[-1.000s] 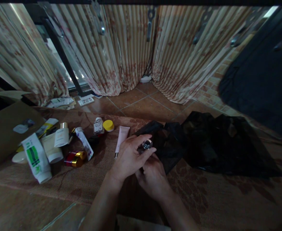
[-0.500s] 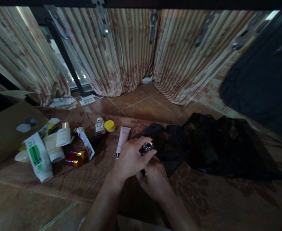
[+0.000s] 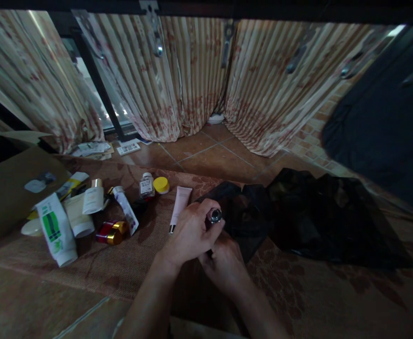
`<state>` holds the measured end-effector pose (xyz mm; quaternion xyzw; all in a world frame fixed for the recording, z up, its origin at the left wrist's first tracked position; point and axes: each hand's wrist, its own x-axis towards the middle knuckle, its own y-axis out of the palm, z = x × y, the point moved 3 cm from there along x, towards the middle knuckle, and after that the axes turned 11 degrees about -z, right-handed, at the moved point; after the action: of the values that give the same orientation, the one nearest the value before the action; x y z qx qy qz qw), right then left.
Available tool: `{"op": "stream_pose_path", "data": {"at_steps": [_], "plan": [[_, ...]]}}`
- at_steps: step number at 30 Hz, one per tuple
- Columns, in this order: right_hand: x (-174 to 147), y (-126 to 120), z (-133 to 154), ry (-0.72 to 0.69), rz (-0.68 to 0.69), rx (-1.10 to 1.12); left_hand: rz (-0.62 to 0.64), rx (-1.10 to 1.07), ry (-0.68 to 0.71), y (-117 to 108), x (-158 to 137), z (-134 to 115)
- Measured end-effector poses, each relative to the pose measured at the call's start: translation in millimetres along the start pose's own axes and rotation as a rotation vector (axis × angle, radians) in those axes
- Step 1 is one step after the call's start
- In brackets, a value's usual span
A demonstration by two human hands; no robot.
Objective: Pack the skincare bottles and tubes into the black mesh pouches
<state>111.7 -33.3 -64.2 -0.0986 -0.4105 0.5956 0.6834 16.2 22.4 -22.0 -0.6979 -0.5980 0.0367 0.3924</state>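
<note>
My left hand [image 3: 190,231] is wrapped round a small container with a shiny silver round end [image 3: 215,215], which points up toward me. Most of its body is hidden in the fingers, so its exact kind does not show. Just below, my right hand [image 3: 225,259] is closed against the lower part of the same container, its fingertips out of sight. A pale pink squeeze tube [image 3: 181,203] with a silver cap lies close beside my left hand. Behind the hands and to their right spreads a black plastic bag [image 3: 305,221].
At left lie a white-green tube [image 3: 55,230], a white bottle with gold cap [image 3: 93,198], a red-gold jar [image 3: 112,233], a clear labelled bottle [image 3: 146,186] and a yellow lid [image 3: 161,185]. A cardboard box [image 3: 12,188] stands far left. Striped curtains [image 3: 192,80] hang behind.
Both hands stay closed round the container. Its silver end has shifted very slightly left and up; the other things lie as before.
</note>
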Motion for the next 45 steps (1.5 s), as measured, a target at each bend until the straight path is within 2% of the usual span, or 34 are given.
{"op": "stream_pose_path", "data": {"at_steps": [22,31,36,45], "plan": [[-2.2,1.6,-2.8,-0.041,-0.005,-0.018,0.042,0.017,-0.001,4.1,-2.3,3.8],[-0.7,1.7,-2.6,-0.015,0.015,0.021,-0.016,0.033,-0.005,3.8,-1.6,5.5],[-0.6,1.0,-2.4,-0.033,0.003,0.006,-0.022,0.005,0.044,5.0,-2.0,4.2],[-0.6,0.4,-1.3,-0.036,0.009,0.007,-0.035,0.014,0.038,5.3,-1.7,3.7]]}}
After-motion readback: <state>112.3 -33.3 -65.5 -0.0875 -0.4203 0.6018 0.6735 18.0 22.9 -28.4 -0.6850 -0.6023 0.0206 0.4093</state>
